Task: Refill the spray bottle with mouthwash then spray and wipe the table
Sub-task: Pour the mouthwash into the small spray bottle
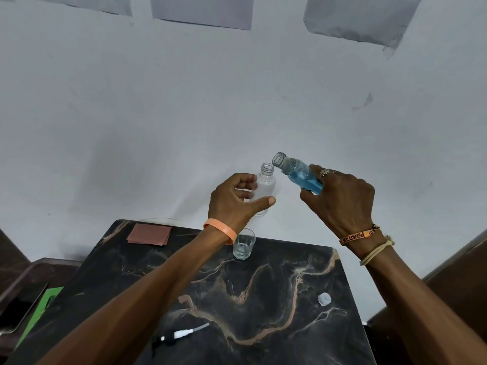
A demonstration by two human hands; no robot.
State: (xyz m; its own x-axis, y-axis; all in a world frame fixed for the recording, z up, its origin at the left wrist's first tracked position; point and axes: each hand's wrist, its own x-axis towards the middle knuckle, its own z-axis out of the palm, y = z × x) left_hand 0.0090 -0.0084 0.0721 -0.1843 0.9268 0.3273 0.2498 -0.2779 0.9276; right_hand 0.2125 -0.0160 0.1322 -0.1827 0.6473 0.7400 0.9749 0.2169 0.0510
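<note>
The spray pump (181, 334) is being held up by the dark desk (263, 299), close by, with a small white cap (324, 299) further right. Higher up, the empty spray bottle (264, 185) is being held upright by the left hand (237, 198). The blue mouthwash bottle (297, 172) is being gripped and tipped by the right hand (342, 201), its open mouth just beside the spray bottle's mouth

glass (244, 246) under left wrist, cap (324, 299) well apart
</note>
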